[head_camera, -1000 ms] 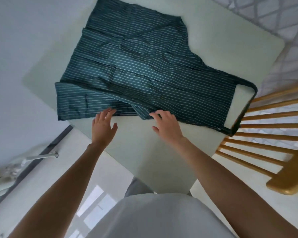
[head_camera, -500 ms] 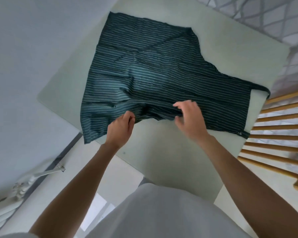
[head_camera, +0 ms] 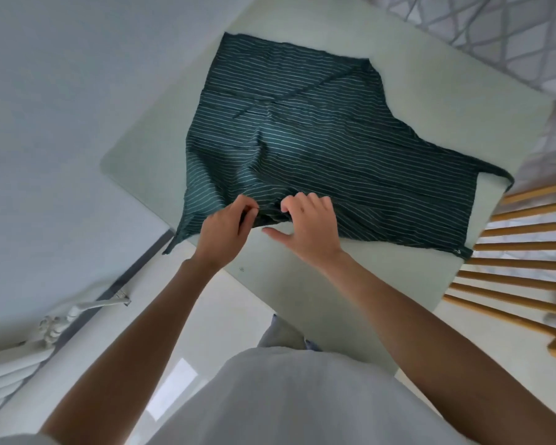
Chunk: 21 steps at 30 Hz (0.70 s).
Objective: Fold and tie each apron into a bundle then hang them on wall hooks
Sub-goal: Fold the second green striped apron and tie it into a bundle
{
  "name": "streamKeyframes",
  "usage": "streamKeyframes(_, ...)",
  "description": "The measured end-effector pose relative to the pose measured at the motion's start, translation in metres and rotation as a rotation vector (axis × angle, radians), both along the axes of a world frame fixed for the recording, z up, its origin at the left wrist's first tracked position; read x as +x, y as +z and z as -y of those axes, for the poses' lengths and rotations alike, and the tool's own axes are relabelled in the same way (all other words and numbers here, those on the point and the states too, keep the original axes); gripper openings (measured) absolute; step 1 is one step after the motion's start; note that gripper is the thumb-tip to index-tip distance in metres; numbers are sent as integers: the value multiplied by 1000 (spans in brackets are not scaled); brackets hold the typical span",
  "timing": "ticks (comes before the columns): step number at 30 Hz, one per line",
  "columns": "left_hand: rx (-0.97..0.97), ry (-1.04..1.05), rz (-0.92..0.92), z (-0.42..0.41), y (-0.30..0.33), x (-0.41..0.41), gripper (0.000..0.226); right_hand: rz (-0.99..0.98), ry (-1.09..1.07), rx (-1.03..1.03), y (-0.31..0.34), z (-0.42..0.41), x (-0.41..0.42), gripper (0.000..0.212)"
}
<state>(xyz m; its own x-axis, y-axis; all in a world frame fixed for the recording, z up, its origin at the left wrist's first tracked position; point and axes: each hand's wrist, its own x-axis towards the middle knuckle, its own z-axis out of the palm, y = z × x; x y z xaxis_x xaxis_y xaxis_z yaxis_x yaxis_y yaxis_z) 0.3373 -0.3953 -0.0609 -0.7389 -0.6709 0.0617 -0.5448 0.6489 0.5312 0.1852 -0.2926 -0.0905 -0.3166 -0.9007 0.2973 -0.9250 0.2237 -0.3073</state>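
A dark green apron (head_camera: pixel 318 139) with thin white stripes lies spread on the pale green table (head_camera: pixel 430 75), its neck loop (head_camera: pixel 501 175) at the right edge. My left hand (head_camera: pixel 222 229) pinches the apron's near edge, with the cloth bunched between thumb and fingers. My right hand (head_camera: pixel 308 229) sits just right of it, fingers curled into the same lifted fold and thumb stretched out over the table. The cloth rises in a ridge from my hands toward the apron's middle. The near left corner (head_camera: pixel 174 242) hangs over the table edge.
A wooden slatted chair back (head_camera: pixel 511 245) stands at the table's right side. A white radiator with a pipe (head_camera: pixel 55 326) stands low on the left by the grey wall (head_camera: pixel 61 91). A patterned rug (head_camera: pixel 511 33) lies beyond the table's far right.
My hands went from lying flat at the apron's near edge to gripping it. They drew closer together and the cloth bunched up between them. The near left flap slid in.
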Motion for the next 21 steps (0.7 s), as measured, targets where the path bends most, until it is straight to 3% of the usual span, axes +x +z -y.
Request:
streamKeyframes(5,-40,31,-72,-11,2,5,24,-58,22,-77,9,7,9,12)
streamKeyframes(8,-64,70,-59,-15,2,12,18,-71,-9,6,4,-9,-6,16)
streamKeyframes(12,-64,66,-8,-19,-3,24,15,55,-165,129,5,-37,-31,13)
streamKeyframes(15,-69,10,40,-24,-11,25,16,89,-117,113,19,-53,-44,5)
streamKeyframes(19,-62,-17,79,-33,-23,22,20,475,-7,137,48,-72,-48,9)
streamKeyframes(21,-63,-17,68,-36,-26,22,20,354,-14,116,51,-80,-44,10)
